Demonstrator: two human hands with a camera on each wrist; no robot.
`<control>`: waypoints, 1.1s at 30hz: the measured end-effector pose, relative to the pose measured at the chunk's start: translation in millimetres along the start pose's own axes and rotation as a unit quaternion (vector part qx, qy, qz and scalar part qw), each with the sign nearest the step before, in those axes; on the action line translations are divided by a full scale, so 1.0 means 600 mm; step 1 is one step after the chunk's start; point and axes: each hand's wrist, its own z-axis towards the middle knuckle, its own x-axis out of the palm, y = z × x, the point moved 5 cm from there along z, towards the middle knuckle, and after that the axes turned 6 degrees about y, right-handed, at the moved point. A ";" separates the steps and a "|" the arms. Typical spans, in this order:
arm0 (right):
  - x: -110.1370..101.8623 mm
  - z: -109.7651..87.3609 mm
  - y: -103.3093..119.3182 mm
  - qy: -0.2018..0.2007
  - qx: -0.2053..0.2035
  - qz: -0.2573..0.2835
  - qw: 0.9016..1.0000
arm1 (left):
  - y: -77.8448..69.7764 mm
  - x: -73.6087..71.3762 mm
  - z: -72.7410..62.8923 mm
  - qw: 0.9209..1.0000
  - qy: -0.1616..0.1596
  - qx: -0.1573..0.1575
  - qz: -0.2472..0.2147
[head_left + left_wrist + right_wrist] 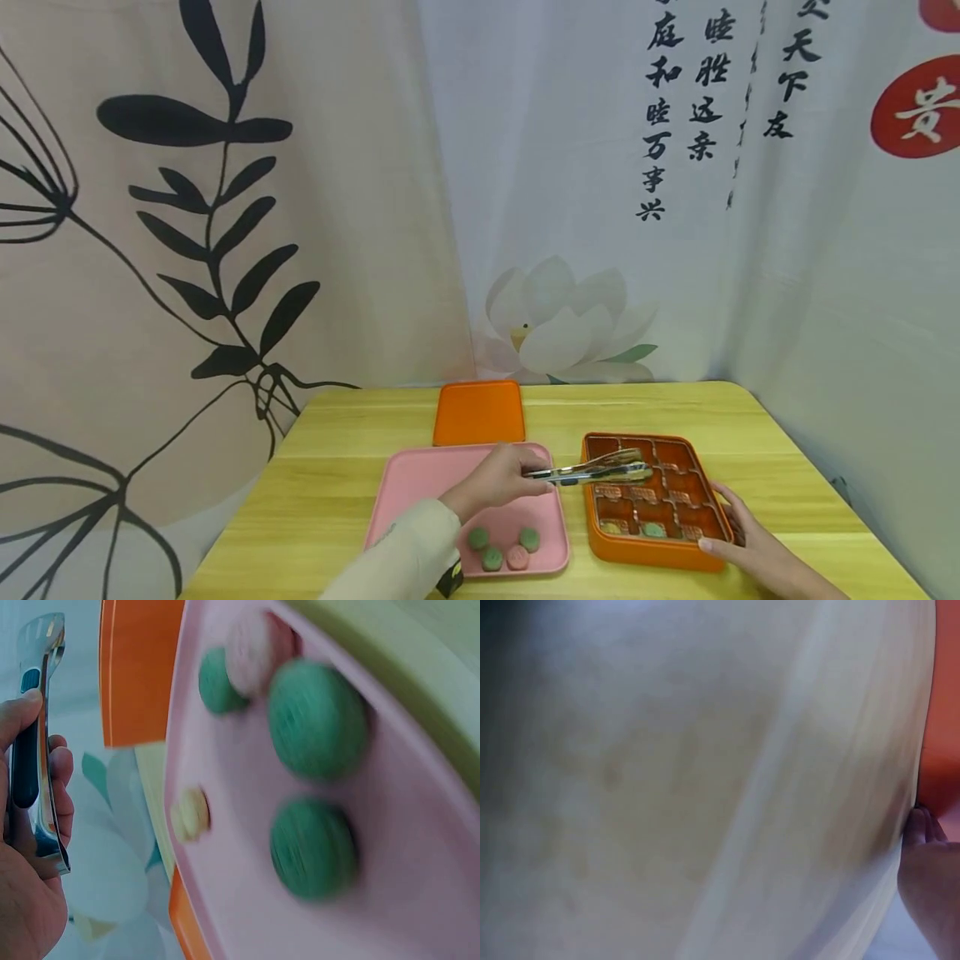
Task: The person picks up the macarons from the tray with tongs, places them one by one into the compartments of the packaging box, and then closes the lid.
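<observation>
My left hand (504, 482) grips a pair of metal tongs (588, 474), whose ends reach over the orange compartment box (652, 553). Nothing shows between the tong ends. In the box's front row sit a yellow macaron (611, 527) and a green macaron (654, 530). At the box's front right corner, my right hand (753, 542) holds it, thumb on the front side and fingers along the right side. Below my left forearm, the pink tray (416, 475) carries green macarons (319, 720), a pink macaron (255, 652) and a cream-yellow macaron (190, 814); the forearm hides the last in the head view.
An orange lid-like square (480, 413) lies behind the pink tray. All stand on a yellow wood-grain table (300, 500). A printed curtain (360, 208) hangs behind the table and along its right side.
</observation>
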 end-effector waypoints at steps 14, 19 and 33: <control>0.001 -0.001 0.002 -0.001 0.024 -0.009 1.000 | -0.035 0.076 0.055 0.999 0.044 -0.008 0.028; 0.002 -0.001 0.001 -0.009 0.005 -0.008 1.000 | -0.044 0.088 0.061 0.997 0.054 -0.010 0.046; 0.007 -0.009 0.007 -0.003 -0.014 -0.001 1.000 | -0.029 0.067 0.054 0.999 0.018 -0.009 0.027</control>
